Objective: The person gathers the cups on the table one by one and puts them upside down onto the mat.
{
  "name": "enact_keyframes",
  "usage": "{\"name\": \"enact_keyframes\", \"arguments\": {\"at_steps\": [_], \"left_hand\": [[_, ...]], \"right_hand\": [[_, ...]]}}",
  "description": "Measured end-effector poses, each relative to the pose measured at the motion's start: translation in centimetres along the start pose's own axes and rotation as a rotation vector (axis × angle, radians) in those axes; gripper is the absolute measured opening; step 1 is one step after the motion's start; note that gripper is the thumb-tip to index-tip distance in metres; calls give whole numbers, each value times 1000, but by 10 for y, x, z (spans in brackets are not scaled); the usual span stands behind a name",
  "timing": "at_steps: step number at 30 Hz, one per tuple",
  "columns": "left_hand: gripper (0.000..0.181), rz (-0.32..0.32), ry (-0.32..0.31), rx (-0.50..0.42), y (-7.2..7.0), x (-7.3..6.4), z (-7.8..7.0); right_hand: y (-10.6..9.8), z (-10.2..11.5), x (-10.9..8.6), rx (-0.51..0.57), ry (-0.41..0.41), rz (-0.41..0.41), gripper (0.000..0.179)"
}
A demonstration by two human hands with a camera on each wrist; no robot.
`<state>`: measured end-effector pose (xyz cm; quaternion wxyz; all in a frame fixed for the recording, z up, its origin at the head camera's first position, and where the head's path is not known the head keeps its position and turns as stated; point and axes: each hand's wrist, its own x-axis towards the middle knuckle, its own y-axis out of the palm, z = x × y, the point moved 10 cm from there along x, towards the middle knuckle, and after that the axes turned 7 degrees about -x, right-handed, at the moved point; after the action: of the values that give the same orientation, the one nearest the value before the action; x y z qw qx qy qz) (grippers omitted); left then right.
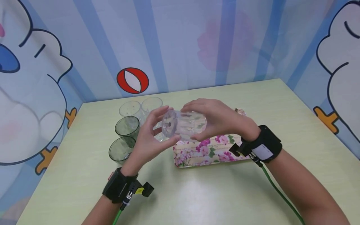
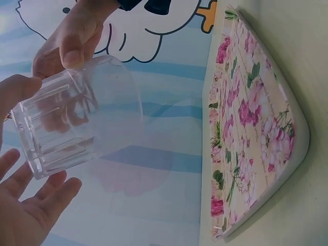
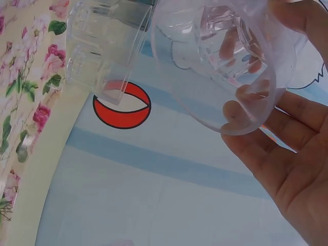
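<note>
Sideways between hands (image 1: 148,142) (image 1: 219,120), clear ribbed cup (image 1: 185,125), perhaps plastic

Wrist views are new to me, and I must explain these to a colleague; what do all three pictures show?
There is no robot: these are a person's bare left hand and right hand. The widest picture comes from a camera worn on the head, looking forward and down; the other two come from wrist cameras, so they look tipped over. On the table are a flower-patterned tray and, to its left, two dark-tinted cups and some clear cups. Both hands hold another clear cup sideways above the table, its base toward the left hand, its rim toward the right.
</note>
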<state>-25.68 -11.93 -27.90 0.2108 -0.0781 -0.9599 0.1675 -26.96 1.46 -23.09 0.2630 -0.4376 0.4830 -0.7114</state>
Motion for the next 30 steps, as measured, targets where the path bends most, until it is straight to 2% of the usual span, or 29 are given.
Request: {"name": "enact_keyframes", "arguments": {"at_steps": [10,14,25,30], "left_hand": [[82,-145,110,-156,-6,-2,-15],[80,-181,135,-186,-7,-3,-18],[76,-235,113,-167,-9,-1,-14],[74,-272,95,-192,-9,-1,-12]], "right_hand": [[-3,-8,-7,130,22,-166,72],[-4,-9,-9,181,22,-219,71],[0,-13,-12,306,52,-301,70],[2,-15,-12,363,74,-331,69]]}}
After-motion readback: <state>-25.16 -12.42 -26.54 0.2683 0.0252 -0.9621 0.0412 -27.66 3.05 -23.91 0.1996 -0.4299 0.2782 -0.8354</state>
